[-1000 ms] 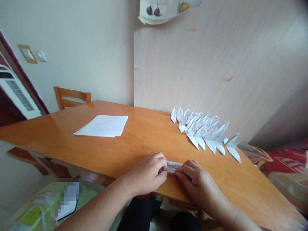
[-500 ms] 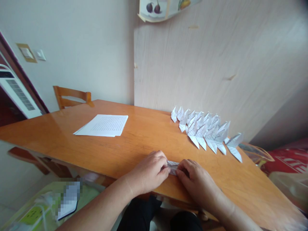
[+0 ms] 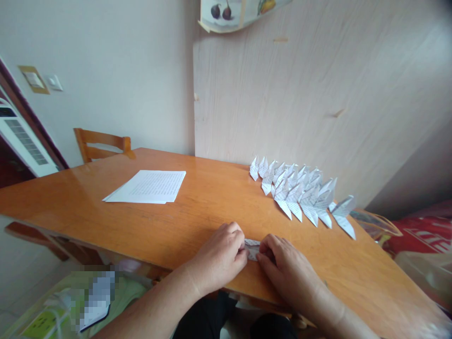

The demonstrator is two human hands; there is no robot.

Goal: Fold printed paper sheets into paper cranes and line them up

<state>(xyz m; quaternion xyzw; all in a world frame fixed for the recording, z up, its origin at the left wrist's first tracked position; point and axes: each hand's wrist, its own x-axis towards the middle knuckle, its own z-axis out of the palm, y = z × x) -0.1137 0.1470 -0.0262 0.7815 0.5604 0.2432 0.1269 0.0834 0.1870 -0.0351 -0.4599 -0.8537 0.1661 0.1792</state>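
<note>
Close to the table's front edge, a small folded strip of printed paper (image 3: 252,249) lies between my two hands. My left hand (image 3: 228,252) is closed on its left end, thumb and fingers pinched together. At the right end, my right hand (image 3: 282,259) grips the paper with bent fingers and thumb. Only the middle of the strip shows; both ends are hidden under my fingers. Beyond my right hand, several folded paper pieces (image 3: 303,193) with pointed, upturned tips stand in close rows, made from printed sheets.
A stack of printed sheets (image 3: 150,186) lies on the left of the wooden table (image 3: 212,188). A wooden chair (image 3: 102,143) stands behind its far left edge. Bags, one of them red (image 3: 413,238), sit past the right edge. A green-covered seat (image 3: 130,287) is at lower left.
The view has shifted slightly. Both hands stay on the folded paper strip, and its middle looks a little differently creased, with small finger movements.
</note>
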